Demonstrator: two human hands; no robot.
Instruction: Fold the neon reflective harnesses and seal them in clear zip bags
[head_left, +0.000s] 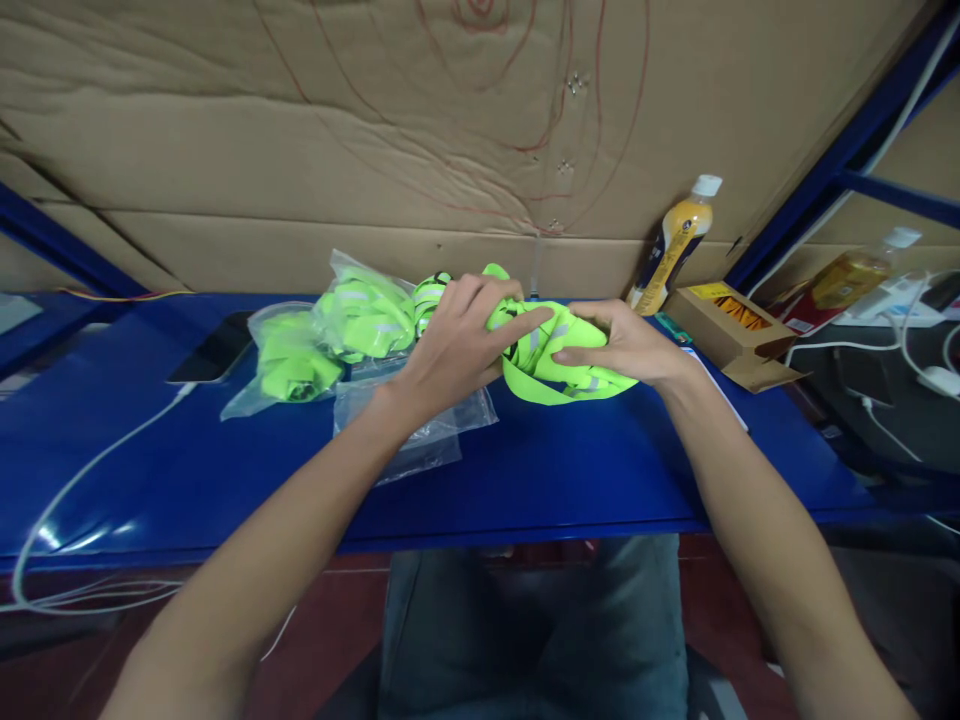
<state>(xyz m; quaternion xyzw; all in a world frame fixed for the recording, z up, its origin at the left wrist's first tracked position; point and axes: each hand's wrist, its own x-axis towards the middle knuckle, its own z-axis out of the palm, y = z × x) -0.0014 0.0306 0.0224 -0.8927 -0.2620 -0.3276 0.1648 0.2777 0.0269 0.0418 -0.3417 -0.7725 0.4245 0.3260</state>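
Observation:
A folded neon-green reflective strap bundle [559, 375] is held just above the blue table, with silver stripes and one band looping down at its front. My left hand [476, 325] grips its left end, thumb lying over the top. At the right end my right hand [619, 345] closes round it, thumb on the near face and fingers partly hidden behind. Left of my hands, two clear plastic bags [367, 315] [296, 355] contain similar green straps. More green strapping [431, 293] shows behind my left hand. Flat clear plastic bags [427, 445] lie below my left wrist.
A phone [214, 348] with a white cable lies left on the blue table [585, 480]. At right stand a yellow drink bottle [675, 245], an open cardboard box [724, 330] and another bottle [847, 280]. Cardboard [337, 170] walls the back.

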